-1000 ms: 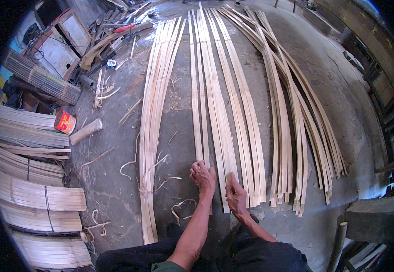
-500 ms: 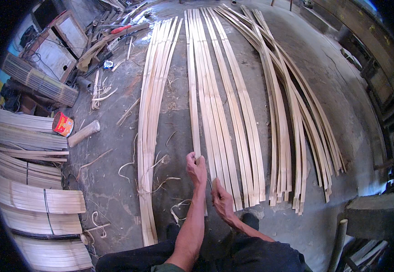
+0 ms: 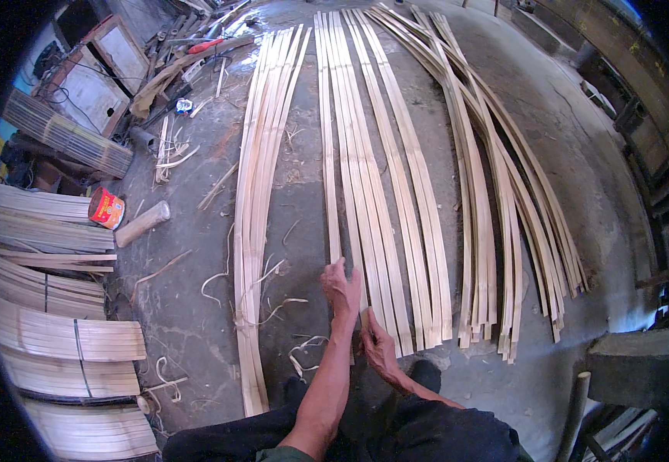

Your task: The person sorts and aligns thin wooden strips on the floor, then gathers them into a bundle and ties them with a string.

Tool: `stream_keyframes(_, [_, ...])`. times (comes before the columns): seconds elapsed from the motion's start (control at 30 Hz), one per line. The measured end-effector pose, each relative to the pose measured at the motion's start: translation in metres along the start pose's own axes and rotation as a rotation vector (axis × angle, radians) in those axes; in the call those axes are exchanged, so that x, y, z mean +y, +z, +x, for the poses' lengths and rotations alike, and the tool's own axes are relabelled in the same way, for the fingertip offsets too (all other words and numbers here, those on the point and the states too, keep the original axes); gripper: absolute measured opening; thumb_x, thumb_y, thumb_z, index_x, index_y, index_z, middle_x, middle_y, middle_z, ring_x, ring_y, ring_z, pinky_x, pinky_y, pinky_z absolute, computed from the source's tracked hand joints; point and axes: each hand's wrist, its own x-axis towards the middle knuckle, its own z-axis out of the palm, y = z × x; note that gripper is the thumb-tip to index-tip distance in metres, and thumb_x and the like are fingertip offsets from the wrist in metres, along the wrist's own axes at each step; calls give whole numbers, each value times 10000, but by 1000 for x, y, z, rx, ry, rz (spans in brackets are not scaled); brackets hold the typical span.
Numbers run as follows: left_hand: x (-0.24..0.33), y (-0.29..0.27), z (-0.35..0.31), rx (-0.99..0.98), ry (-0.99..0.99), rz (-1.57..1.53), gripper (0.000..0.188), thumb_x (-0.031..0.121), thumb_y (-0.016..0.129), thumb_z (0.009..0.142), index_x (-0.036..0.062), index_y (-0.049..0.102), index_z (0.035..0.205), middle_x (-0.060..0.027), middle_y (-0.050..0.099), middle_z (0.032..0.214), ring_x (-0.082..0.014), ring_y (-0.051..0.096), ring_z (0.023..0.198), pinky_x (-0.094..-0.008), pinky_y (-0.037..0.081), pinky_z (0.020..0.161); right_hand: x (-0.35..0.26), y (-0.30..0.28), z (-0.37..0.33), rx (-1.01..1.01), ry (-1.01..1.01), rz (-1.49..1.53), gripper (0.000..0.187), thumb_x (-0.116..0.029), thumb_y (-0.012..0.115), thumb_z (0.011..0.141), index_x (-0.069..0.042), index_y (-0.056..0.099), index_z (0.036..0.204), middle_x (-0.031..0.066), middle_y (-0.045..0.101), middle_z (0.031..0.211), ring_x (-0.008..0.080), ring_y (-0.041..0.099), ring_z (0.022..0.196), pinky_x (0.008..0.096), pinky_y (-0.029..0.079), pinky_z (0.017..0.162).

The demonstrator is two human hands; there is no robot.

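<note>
Long pale bamboo strips point(image 3: 377, 223) lie in a row on the floor in front of me, running away from my knees. My left hand point(image 3: 341, 289) is closed around the near part of a single strip point(image 3: 329, 169) at the left side of this row. Just to the right and nearer to me is my right hand point(image 3: 379, 348), its fingers pinched together beside the near ends of the strips. What those fingers hold is too small and hidden to make out. My left hand covers part of the strip it grips.
Another bundle of strips point(image 3: 253, 223) lies to the left, with curly shavings point(image 3: 284, 308) beside it. Crossing strips point(image 3: 496, 200) spread at the right. Tied stacks point(image 3: 65, 335), a red tub point(image 3: 107, 208) and a short wooden log point(image 3: 143, 223) sit far left. A stone block point(image 3: 638, 369) stands right.
My left hand has shifted slightly right and turned, its fingers placed differently on the strip. My right hand has moved slightly nearer to me. The strips on the floor lie as before.
</note>
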Motion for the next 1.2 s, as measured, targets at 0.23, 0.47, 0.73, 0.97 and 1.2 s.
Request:
stream_keyframes(0.23, [3,23,-18,-151,-71,-208,586,188,638,855,-71,450,1345,-297,570,1165,-430,567,1076,-476,449,935,10,2,5,30,-292,-26,589,-14,470,982,-142,284,1525,36,633,912,121,551,705,271,487,656])
stream_keyframes(0.47, [0,19,-17,-158,-97,-261,542,113,619,860,-90,458,1336,-302,570,1157,-431,562,1087,-462,444,946,-19,-11,6,-54,-173,-386,696,-109,618,893,-138,303,1513,207,621,925,351,612,770,364,466,683])
stream_keyframes(0.73, [9,23,-23,-119,-21,-164,567,151,650,866,-59,458,1357,-246,534,1104,-394,549,1034,-446,443,913,9,-26,15,-31,-327,-647,758,-168,676,841,-144,298,1498,188,547,803,391,584,740,485,467,649])
stream_keyframes(0.97, [11,21,-20,-209,-119,-175,577,172,662,867,-41,463,1366,-207,498,1045,-356,544,987,-437,448,869,-2,-27,17,-49,-255,-887,731,-297,652,868,-154,290,1486,189,581,816,413,602,660,517,482,575])
stream_keyframes(1.2, [17,17,-17,-199,-74,-132,515,188,670,858,-21,517,1303,-201,511,1046,-357,544,992,-434,455,859,-12,-30,16,-59,-199,-1004,734,-375,607,894,-165,252,1502,179,636,818,387,638,668,499,495,557])
